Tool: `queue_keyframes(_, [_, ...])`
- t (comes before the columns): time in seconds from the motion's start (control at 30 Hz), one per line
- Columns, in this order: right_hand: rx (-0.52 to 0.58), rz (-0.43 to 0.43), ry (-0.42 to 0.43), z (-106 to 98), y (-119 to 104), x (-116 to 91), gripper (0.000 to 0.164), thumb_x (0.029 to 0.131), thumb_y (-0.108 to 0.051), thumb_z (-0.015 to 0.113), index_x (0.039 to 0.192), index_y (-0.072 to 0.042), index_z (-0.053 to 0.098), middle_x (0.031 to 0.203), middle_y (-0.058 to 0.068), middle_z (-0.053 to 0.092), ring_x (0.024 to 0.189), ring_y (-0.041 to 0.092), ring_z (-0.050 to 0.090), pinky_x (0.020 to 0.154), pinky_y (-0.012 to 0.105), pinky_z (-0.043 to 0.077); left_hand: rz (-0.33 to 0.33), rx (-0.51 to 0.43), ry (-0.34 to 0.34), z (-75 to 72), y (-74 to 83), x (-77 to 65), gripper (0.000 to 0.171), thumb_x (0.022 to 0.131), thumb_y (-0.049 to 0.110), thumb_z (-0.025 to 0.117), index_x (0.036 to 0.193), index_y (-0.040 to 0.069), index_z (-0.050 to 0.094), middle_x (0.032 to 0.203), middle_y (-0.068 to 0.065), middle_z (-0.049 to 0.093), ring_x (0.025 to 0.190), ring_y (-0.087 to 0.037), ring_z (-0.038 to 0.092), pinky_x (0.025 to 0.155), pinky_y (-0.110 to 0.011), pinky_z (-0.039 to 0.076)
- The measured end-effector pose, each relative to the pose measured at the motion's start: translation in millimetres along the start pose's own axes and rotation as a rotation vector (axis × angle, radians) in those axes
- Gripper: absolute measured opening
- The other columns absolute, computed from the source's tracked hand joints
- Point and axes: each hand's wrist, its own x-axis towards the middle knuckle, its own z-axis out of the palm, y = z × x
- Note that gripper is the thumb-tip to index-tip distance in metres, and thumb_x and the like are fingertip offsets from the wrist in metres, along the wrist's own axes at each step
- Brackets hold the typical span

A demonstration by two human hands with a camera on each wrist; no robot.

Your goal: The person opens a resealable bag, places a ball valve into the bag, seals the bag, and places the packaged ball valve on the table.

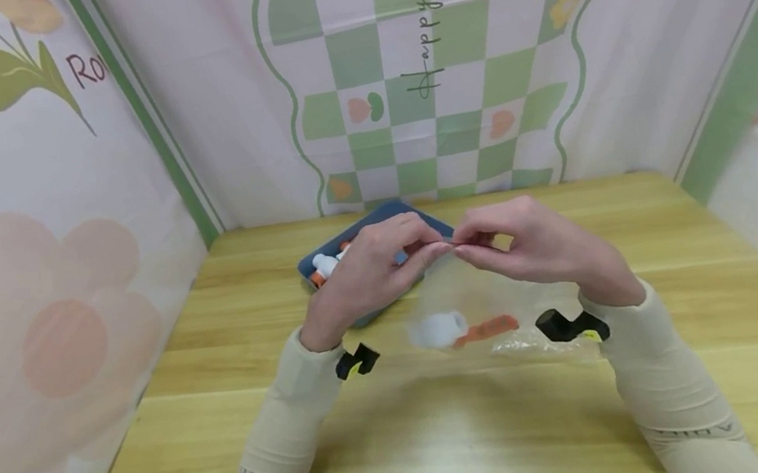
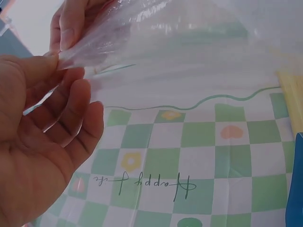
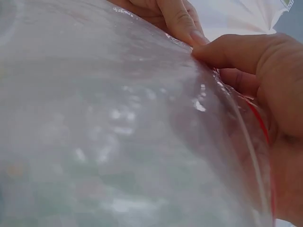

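A clear plastic zip bag (image 1: 456,282) hangs from both hands above the table, near its middle. My left hand (image 1: 379,265) pinches its top edge between thumb and index finger. Close beside it, my right hand (image 1: 536,240) pinches the same edge, the fingertips of both hands nearly meeting. A red line (image 3: 258,118) runs along the bag's mouth in the right wrist view. Through the film show a white rounded object (image 1: 439,330) and a flat orange strip (image 1: 489,329); their exact kind is blurred. In the left wrist view, the film (image 2: 189,38) spreads out from the pinching fingers.
Behind my left hand, a blue tray (image 1: 385,209) holds several white and orange pieces (image 1: 324,266), partly hidden by that hand. The wooden table (image 1: 232,433) meets printed curtains (image 1: 239,101) at the back and sides. Each wrist carries a black camera mount (image 1: 571,323).
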Motion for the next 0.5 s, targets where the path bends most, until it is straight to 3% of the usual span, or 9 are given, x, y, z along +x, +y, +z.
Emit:
queue_keyframes(0.23, [0.009,-0.031,0.018,0.9,2.4,-0.5,0.019,0.074,0.006,0.071,0.084,-0.008,0.066,0.072,-0.007,0.059,0.063,0.002,0.052,0.059,0.012,0.041,0.006,-0.079,-0.019,0.4,1.3,0.6,0.009,0.088,0.014,0.063,0.097,0.012,0.063,0.090,0.009,0.057,0.078,0.005,0.050,0.070,-0.016,0.046])
queue_keyframes(0.33, [0.005,-0.040,0.016,0.9,2.1,0.4,0.025,0.071,0.010,0.072,0.086,-0.009,0.066,0.073,-0.007,0.059,0.063,0.002,0.052,0.059,0.012,0.041,0.006,-0.058,-0.020,0.6,1.9,0.3,0.007,0.088,0.013,0.063,0.096,0.011,0.063,0.090,0.008,0.057,0.078,0.004,0.050,0.070,-0.013,0.045])
queue_keyframes(0.5, [-0.013,-0.016,-0.007,0.1,-0.2,1.3,0.022,0.074,0.007,0.070,0.088,-0.010,0.067,0.074,-0.010,0.059,0.063,0.000,0.051,0.058,0.012,0.041,-0.007,0.024,-0.004,0.6,2.6,-0.3,0.005,0.088,0.014,0.064,0.092,0.011,0.064,0.085,0.007,0.057,0.073,0.001,0.048,0.067,-0.012,0.041])
